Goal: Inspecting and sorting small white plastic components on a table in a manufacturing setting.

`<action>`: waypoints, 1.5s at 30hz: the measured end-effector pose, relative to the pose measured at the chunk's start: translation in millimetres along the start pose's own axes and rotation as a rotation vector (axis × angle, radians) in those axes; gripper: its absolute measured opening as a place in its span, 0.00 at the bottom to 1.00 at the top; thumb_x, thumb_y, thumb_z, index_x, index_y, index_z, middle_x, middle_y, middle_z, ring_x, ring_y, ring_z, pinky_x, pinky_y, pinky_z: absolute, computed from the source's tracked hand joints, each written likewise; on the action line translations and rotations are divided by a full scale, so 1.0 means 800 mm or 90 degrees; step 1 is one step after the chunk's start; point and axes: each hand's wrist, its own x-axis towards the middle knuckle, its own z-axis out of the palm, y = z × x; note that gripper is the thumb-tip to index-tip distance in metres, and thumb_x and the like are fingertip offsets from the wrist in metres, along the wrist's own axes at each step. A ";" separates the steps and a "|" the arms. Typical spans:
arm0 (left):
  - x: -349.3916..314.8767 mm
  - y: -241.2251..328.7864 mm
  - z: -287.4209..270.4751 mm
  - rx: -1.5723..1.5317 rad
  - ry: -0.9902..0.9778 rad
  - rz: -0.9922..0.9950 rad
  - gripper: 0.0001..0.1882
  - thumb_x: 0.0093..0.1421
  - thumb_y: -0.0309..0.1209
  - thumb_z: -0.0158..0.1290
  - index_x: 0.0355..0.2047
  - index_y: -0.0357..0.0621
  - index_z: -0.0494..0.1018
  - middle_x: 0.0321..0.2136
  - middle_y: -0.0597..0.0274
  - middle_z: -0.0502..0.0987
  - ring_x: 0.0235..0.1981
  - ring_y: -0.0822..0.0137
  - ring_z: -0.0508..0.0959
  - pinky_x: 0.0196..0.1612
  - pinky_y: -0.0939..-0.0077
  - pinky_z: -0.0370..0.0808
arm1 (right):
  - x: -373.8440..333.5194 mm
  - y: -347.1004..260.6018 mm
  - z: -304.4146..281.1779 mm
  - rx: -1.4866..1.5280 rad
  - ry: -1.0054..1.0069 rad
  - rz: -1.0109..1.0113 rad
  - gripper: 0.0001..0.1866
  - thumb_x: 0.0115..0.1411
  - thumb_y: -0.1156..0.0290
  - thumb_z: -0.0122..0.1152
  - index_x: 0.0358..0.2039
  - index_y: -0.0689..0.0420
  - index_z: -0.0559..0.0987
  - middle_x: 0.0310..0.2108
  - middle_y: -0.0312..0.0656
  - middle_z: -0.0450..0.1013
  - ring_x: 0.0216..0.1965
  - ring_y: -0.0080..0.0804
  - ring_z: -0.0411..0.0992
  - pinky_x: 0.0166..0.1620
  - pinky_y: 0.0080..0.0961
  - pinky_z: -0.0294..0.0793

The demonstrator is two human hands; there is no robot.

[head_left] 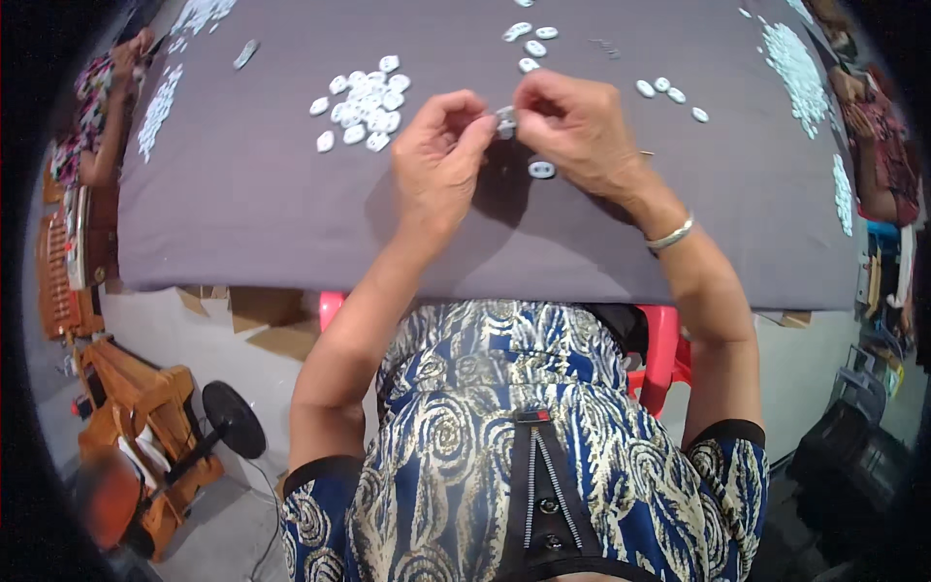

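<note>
My left hand [436, 165] and my right hand [579, 121] meet over the table's middle, both with fingers pinched. Between their fingertips is a small whitish oval piece [505, 123], gripped from either side; fingers cover part of it. Just below my right hand lies a single white oval piece with dark holes [541, 170]. To the left of my left hand, a heap of similar white oval pieces [367, 100] is spread on the cloth. Beyond my right hand sit several more white oval pieces [534, 47].
Grey cloth covers the table [262, 223]. Several oval pieces [676, 95] and a few thin small parts [606, 48] lie right of centre. Large white heaps [797, 78] line both sides, near other people's arms. A grey elongated tool [246, 53] rests at the far left.
</note>
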 end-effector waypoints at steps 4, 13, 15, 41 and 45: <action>-0.004 0.002 0.007 0.013 -0.014 0.007 0.07 0.62 0.21 0.48 0.40 0.35 0.72 0.31 0.65 0.75 0.29 0.78 0.74 0.32 0.86 0.73 | -0.001 0.000 0.010 -0.137 0.087 -0.189 0.04 0.47 0.73 0.58 0.23 0.59 0.72 0.20 0.45 0.69 0.22 0.43 0.71 0.25 0.35 0.71; -0.008 0.010 0.010 -0.131 -0.043 -0.082 0.10 0.62 0.24 0.50 0.43 0.33 0.73 0.36 0.62 0.77 0.37 0.76 0.76 0.42 0.84 0.73 | -0.006 0.001 0.008 -0.191 0.082 -0.250 0.06 0.46 0.74 0.56 0.27 0.57 0.72 0.22 0.40 0.70 0.25 0.38 0.72 0.27 0.33 0.73; -0.009 0.009 0.008 -0.103 -0.050 -0.080 0.10 0.62 0.24 0.50 0.43 0.33 0.73 0.36 0.62 0.77 0.36 0.76 0.76 0.41 0.84 0.73 | -0.005 0.002 0.005 -0.148 0.030 -0.221 0.06 0.46 0.74 0.56 0.27 0.57 0.72 0.23 0.40 0.70 0.25 0.39 0.72 0.27 0.34 0.73; -0.006 0.011 0.003 0.032 -0.033 0.030 0.07 0.60 0.21 0.52 0.38 0.33 0.74 0.31 0.66 0.73 0.31 0.76 0.74 0.35 0.84 0.73 | 0.002 -0.004 -0.006 0.266 -0.097 0.172 0.05 0.54 0.75 0.56 0.28 0.64 0.75 0.21 0.31 0.70 0.24 0.12 0.64 0.26 0.15 0.67; -0.002 0.010 -0.001 0.065 -0.053 0.063 0.06 0.60 0.19 0.51 0.38 0.34 0.74 0.30 0.66 0.72 0.32 0.77 0.74 0.35 0.85 0.73 | -0.001 -0.006 -0.009 0.257 -0.109 0.176 0.05 0.54 0.75 0.55 0.27 0.64 0.74 0.20 0.30 0.70 0.24 0.12 0.64 0.27 0.15 0.67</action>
